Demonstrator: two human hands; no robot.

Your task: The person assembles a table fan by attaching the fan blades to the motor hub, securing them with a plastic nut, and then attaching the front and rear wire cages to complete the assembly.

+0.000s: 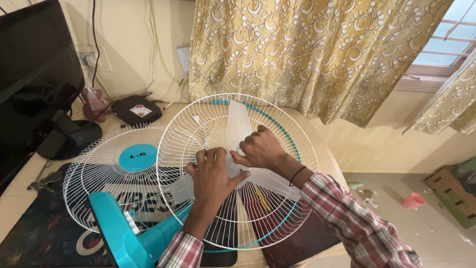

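Fingers of the left hand [212, 174] and the right hand [260, 147] press together on the hub of the translucent fan blade [238, 126] inside the rear wire guard [277, 218], apparently seating it, which needs steady alignment.

Left hand [214, 174]: palm down, fingers spread a little, thumb out to the side.
Right hand [262, 147]: curled, knuckles up, fingers maybe pinching.
Arms: both reach forward in checked sleeves; hands touch.

Front grille [106, 171] left of, seemingly under, rear guard [297, 149].
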